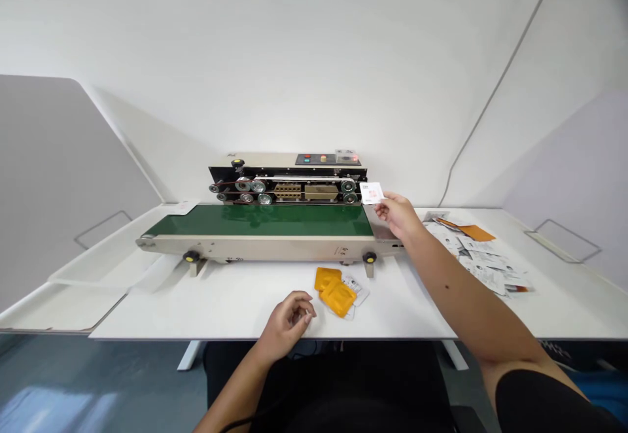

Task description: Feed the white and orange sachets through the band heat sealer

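Right hand (pixel 398 216) pinching white card (pixel 371 192) between fingertips; card at hand's 11 o'clock, long axis near upright, just off right end of green belt (pixel 260 220) on band sealer (pixel 287 181). Right hand far nearer sealer than left. Left hand (pixel 289 318) loosely curled at front of desk (pixel 196 315), nothing visible in it; orange pouches (pixel 333 291) just off at its 2 o'clock.
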`<state>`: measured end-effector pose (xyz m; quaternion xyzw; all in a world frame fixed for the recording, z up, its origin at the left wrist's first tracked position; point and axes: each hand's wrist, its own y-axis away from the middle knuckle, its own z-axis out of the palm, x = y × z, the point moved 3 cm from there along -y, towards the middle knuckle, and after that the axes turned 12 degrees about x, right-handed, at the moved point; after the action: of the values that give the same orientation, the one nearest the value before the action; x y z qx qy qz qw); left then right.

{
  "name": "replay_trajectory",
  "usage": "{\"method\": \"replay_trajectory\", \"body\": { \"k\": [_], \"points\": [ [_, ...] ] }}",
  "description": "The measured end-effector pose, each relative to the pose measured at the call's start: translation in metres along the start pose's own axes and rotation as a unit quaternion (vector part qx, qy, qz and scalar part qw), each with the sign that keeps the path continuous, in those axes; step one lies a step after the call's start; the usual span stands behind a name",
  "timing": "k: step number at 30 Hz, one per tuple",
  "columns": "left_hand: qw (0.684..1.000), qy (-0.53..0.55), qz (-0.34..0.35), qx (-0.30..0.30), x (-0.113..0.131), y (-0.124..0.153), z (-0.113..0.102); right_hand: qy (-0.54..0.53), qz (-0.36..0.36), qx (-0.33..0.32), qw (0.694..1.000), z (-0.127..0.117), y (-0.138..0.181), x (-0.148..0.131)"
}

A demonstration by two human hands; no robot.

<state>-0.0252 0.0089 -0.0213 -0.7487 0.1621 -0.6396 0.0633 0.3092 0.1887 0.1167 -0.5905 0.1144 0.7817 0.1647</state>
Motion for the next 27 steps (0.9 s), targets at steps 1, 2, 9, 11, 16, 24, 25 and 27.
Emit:
{"method": "replay_trajectory", "body": {
  "k": [1,2,9,11,16,24,25,27],
  "points": [
    [1.0,-0.005,0.0,-0.005,0.0,0.0,0.0,0.007,0.02,-0.007,1.0,0.005,-0.005,0.002],
    [1.0,-0.008,0.002,-0.009,0.0,0.0,0.0,0.013,0.032,-0.011,0.999,0.01,-0.009,0.005],
    [0.999,-0.02,0.019,-0.016,-0.001,-0.001,-0.001,0.036,0.063,-0.03,0.997,0.037,-0.002,0.018],
    [0.999,-0.023,0.021,-0.015,-0.001,-0.001,-0.001,0.045,0.068,-0.039,0.996,0.042,0.003,0.019],
    [0.999,-0.03,0.018,-0.019,-0.001,-0.001,-0.001,0.084,0.069,-0.059,0.992,0.056,0.006,0.021],
    [0.999,-0.035,0.027,-0.016,-0.004,0.0,-0.002,0.174,-0.111,-0.014,0.978,0.051,0.036,0.012],
    [0.999,-0.035,0.028,-0.014,-0.003,0.0,-0.002,0.196,-0.189,-0.005,0.962,0.045,0.052,0.012],
    [0.999,-0.034,0.029,-0.012,-0.002,0.0,-0.001,0.25,-0.341,-0.032,0.906,0.033,0.092,0.019]
  ]
}}
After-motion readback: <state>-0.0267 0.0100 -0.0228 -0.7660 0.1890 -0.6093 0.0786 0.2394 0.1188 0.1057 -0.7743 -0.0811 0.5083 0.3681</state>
